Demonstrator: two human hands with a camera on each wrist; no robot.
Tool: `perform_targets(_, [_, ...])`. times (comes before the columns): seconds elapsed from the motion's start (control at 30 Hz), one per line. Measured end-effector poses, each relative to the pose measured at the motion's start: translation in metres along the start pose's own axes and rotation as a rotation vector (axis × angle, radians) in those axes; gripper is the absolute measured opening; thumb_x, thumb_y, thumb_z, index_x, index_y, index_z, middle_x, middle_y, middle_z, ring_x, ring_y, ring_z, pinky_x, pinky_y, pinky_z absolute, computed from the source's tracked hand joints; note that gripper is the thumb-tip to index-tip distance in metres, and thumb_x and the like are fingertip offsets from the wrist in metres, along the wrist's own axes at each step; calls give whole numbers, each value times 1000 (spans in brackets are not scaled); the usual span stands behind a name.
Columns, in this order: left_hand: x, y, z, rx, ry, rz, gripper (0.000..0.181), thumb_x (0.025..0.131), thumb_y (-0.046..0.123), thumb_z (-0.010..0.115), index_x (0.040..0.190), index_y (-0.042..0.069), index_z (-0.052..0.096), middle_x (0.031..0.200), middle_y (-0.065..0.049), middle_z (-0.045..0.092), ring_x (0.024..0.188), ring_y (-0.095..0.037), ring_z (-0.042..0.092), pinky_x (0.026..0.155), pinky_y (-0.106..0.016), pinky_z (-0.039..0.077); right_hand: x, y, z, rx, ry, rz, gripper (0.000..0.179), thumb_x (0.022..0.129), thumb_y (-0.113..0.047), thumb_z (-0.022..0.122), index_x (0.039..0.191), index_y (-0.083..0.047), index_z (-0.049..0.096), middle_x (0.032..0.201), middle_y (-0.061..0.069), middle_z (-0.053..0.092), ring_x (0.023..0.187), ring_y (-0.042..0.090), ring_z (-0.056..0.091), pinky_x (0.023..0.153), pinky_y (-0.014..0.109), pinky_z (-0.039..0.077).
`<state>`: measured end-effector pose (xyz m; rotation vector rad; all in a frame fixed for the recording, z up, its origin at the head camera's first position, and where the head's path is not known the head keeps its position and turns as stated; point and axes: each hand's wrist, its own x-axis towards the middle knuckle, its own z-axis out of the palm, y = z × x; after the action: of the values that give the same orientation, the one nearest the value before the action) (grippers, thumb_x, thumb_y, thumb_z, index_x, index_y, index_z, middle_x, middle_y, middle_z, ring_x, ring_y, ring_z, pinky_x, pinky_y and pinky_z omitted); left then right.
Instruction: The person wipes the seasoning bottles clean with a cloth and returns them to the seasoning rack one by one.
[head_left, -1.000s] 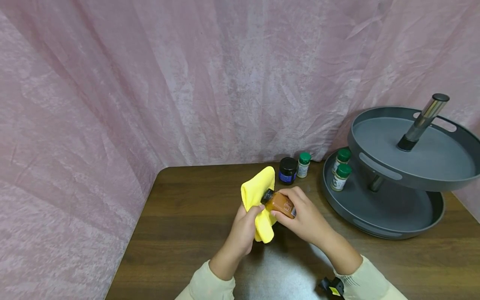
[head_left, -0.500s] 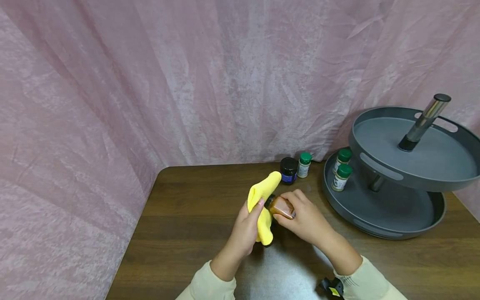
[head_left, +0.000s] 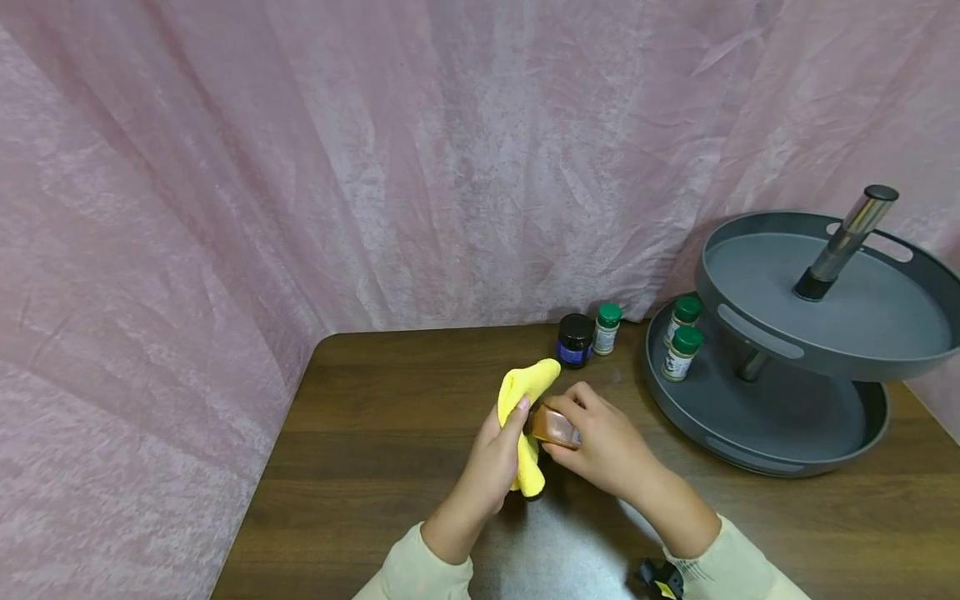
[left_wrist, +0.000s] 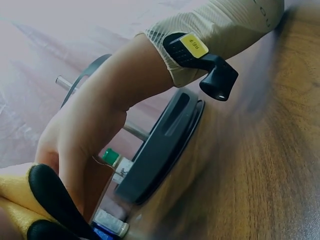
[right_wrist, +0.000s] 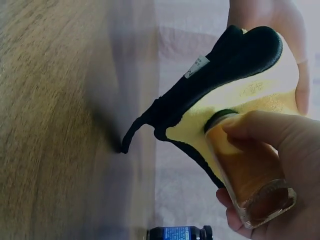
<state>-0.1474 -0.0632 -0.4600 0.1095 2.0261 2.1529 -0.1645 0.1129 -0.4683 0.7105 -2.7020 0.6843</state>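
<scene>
My left hand (head_left: 491, 454) grips a folded yellow cloth (head_left: 527, 383). Black edging shows on the cloth in both wrist views. A small glass spice bottle (head_left: 553, 427) with orange-brown contents lies tilted in my right hand (head_left: 603, 433), pinched between thumb and fingers. Its dark cap (right_wrist: 220, 120) sits against the yellow side of the cloth; the right wrist view shows the bottle's clear base (right_wrist: 270, 202) pointing away from the cloth. How far the cloth wraps the cap is partly hidden by my left thumb.
Behind my hands stand a black-lidded jar (head_left: 574, 342) with a blue label and a green-capped bottle (head_left: 607, 329). At right, a grey two-tier round tray (head_left: 787, 433) holds two green-capped bottles (head_left: 679, 354) on its lower level. A pink curtain (head_left: 450, 167) hangs behind the wooden table (head_left: 375, 467).
The cloth has folded over toward the bottle and its top has come down. The bottle's cap has gone from plainly visible to mostly covered, and the bottle has turned in my right hand.
</scene>
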Motion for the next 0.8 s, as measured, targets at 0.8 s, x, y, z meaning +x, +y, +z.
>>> perform_targets(0.8, [4,5,-7,-203,89,1,57,107,50,39,139,4,46,120,-11,61,103,-16,61,90,-31,50,1,-4,-2,279,170,-104,58,77,-23,89,129,-18,64,116,1,56,88,10,60,68,26,54])
